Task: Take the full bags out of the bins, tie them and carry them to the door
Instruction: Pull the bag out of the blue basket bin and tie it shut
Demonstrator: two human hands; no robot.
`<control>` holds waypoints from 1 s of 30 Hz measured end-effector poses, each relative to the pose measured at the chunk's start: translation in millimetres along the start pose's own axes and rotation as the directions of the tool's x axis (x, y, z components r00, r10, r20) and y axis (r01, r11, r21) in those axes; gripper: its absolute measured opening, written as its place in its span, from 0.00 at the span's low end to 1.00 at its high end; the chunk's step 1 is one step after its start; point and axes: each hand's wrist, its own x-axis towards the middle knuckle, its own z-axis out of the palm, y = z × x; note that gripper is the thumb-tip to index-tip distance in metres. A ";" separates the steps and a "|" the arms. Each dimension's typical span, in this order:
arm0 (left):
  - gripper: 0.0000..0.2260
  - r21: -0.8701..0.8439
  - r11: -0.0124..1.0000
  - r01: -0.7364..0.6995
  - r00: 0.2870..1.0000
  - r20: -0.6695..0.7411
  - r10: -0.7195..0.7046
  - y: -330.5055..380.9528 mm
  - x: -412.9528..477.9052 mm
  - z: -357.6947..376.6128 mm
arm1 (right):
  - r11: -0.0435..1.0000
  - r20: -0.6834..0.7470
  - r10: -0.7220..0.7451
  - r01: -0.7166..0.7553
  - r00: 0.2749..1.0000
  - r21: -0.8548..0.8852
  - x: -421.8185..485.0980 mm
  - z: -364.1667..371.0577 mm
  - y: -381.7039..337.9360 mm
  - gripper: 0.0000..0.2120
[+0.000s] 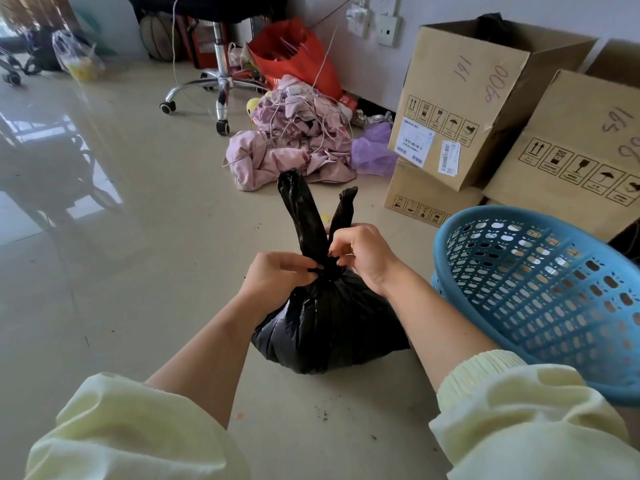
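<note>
At frame centre a full black bin bag (329,327) sits on the floor (138,271); left hand (277,271) and right hand (363,254) each pinch its knotted neck, grips closed, bag body below.

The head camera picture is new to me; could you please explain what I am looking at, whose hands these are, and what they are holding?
There is no machine here: a person wears one wide-angle camera on the head, looking forward and down. The left hand and right hand pinch the knot of a black rubbish bag standing on the tiled floor; its two twisted ends stick upward. Beside it on the right lies a tilted blue plastic basket. Further back are cardboard boxes, a pile of pink cloth, a red bag and a swivel chair's base.
</note>
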 end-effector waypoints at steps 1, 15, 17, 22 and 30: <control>0.09 0.007 1.000 -0.004 1.000 0.015 0.004 0.0 0.2 0.7 | 0.999 0.046 -0.009 0.010 0.999 -0.030 -1.4 -1.6 -2.0 0.08; 0.22 0.034 0.997 0.072 0.984 0.161 -0.076 -8.8 0.1 11.2 | 0.864 -0.151 -0.379 0.290 0.913 -0.412 -5.9 1.2 -23.9 0.09; 0.22 0.054 0.997 0.056 0.989 0.136 -0.063 -11.6 -0.3 12.8 | 0.857 -0.144 -0.404 0.319 0.903 -0.405 -7.2 0.3 -27.8 0.08; 0.17 0.187 0.982 0.019 0.998 0.062 -0.031 -7.3 1.3 9.4 | 0.869 -0.090 -0.426 0.380 0.900 -0.319 -14.5 4.6 -38.6 0.04; 0.25 0.422 0.904 0.069 0.994 0.047 -0.098 46.2 -42.2 -31.0 | 0.911 0.028 -0.249 0.244 0.968 -0.331 -44.1 12.5 -83.3 0.05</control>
